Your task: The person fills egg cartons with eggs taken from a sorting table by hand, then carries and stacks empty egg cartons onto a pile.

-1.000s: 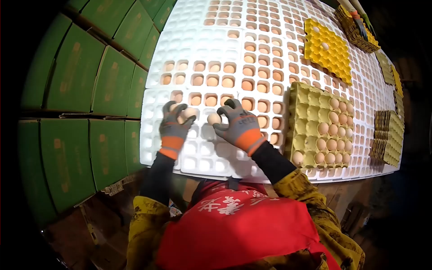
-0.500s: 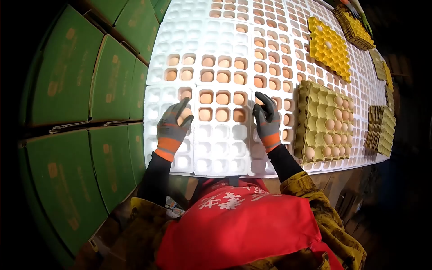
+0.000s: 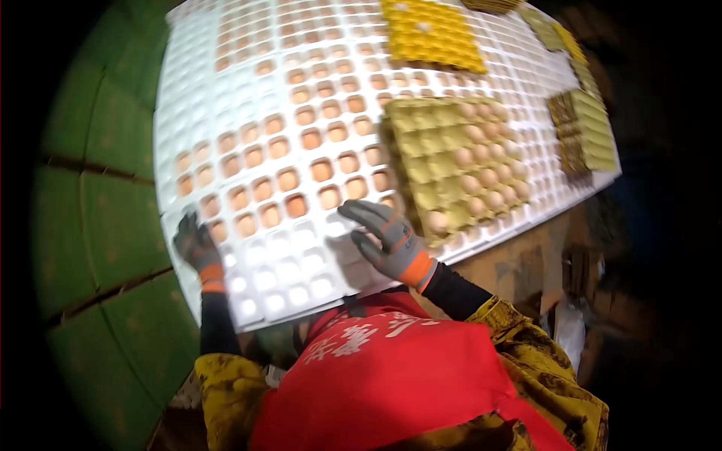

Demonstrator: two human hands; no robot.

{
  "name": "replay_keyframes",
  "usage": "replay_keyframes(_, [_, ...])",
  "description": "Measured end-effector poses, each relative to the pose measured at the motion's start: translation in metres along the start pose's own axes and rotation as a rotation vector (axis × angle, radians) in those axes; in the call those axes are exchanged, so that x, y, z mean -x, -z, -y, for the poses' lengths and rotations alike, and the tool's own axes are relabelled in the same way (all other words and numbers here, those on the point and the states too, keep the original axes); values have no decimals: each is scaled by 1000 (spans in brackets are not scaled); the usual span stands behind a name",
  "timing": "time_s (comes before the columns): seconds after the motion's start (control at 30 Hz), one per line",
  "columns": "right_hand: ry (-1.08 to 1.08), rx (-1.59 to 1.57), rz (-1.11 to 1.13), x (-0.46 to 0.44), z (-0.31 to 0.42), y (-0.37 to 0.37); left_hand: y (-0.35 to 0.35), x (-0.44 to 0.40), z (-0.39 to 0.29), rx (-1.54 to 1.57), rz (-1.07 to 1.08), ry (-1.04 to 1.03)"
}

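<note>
White foam trays (image 3: 180, 98) with square pockets cover the surface before me, many pockets holding brown eggs (image 3: 288, 179). My left hand (image 3: 197, 248), in a grey glove with an orange cuff, hovers over the left edge beside the lowest filled pockets, fingers apart and nothing visible in it. Over the pockets without eggs near the front, my right hand (image 3: 385, 239) is also open, thumb apart from the fingers. Just right of it rests a stack of yellow-green egg trays (image 3: 425, 161), its top one bearing eggs on the right side and one at the lower left corner.
Green boxes (image 3: 124, 225) are stacked along the left. A yellow tray (image 3: 436, 37) with a couple of eggs lies farther back. At the right stand more stacked pulp trays (image 3: 583, 131). The foam trays' front edge (image 3: 511, 244) slants up to the right.
The view has turned, shifting the trays left and tilting them. Earlier my hands were at eggs in the pockets; the second row in the middle tray has filled. Both hands are now open.
</note>
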State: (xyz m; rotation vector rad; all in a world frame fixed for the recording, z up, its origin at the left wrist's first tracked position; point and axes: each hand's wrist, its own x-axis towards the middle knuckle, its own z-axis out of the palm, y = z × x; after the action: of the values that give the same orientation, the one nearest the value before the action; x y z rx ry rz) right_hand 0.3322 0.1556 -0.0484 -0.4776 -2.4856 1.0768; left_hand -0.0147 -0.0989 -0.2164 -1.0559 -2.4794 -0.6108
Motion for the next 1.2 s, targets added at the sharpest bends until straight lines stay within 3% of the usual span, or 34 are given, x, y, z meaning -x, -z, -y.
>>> replay_keyframes(0.03, [12, 16, 13, 13, -2, 20, 6, -3, -5, 107, -15, 24])
replay_keyframes(0.1, [-82, 5, -99, 46, -9, 80, 11, -5, -39, 540, -124, 264])
replay_keyframes(0.2, [-217, 229, -299, 100, -55, 169, 52, -25, -150, 607, 96, 278])
replay_keyframes(0.23, [-406, 154, -283, 112, -66, 200, 69, -32, -206, 678, 180, 239])
replay_keyframes(0.3, [-466, 372, -119, 127, -94, 245, 91, -33, -315, 779, 333, 119])
replay_keyframes(0.37, [-188, 522, -63, 124, -116, 262, 98, -33, -407, 814, 440, -213])
replay_keyframes(0.43, [-89, 575, 133, 112, -138, 266, 89, -22, -476, 646, 455, -420])
replay_keyframes(0.53, [-44, 699, 282, 103, -164, 256, 58, -9, -532, 312, 604, -551])
replay_keyframes(0.63, [-123, 331, 103, 108, -172, 270, 48, -6, -542, 296, 612, -502])
replay_keyframes(0.67, [-126, 92, 15, 110, -177, 276, 46, -4, -540, 398, 507, -477])
replay_keyframes(0.7, [-392, -284, 17, 115, -172, 284, 48, -5, -536, 425, 482, -438])
replay_keyframes(0.77, [-478, -591, -43, 124, -175, 292, 60, -6, -537, 671, 500, -189])
replay_keyframes(0.8, [-510, -669, -36, 126, -177, 295, 71, -11, -539, 829, 622, 16])
replay_keyframes(0.83, [-543, -749, -29, 130, -181, 297, 68, -7, -536, 1290, 700, 436])
replay_keyframes(0.9, [-606, -961, -43, 135, -184, 299, 74, -13, -539, 1867, 768, 850])
replay_keyframes(0.93, [-632, -1091, -61, 135, -185, 299, 68, -7, -547, 1719, 607, 537])
replay_keyframes(0.97, [-658, -1220, -78, 135, -185, 299, 68, -10, -553, 1515, 730, 518])
replay_keyframes(1.0, [-532, -1299, -125, 132, -175, 301, 71, -17, -560, 1307, 843, 500])
replay_keyframes(1.03, [-362, -1140, -120, 127, -188, 293, 72, -20, -567, 1093, 946, 482])
replay_keyframes(1.07, [-202, -981, -141, 122, -200, 285, 67, -13, -578, 733, 674, -125])
replay_keyframes(1.1, [-589, -1216, 19, 108, -191, 302, 54, -1, -585, 504, 483, -369])
replay_keyframes(1.13, [-463, -614, 114, 89, -181, 303, 49, 0, -594, 341, 629, -407])
replay_keyframes(1.17, [10, 3, 21, 78, -180, 295, 43, -3, -598, 173, 771, -442])
replay_keyframes(1.2, [26, 272, 86, 69, -175, 288, 36, -3, -596, 257, 698, -439])
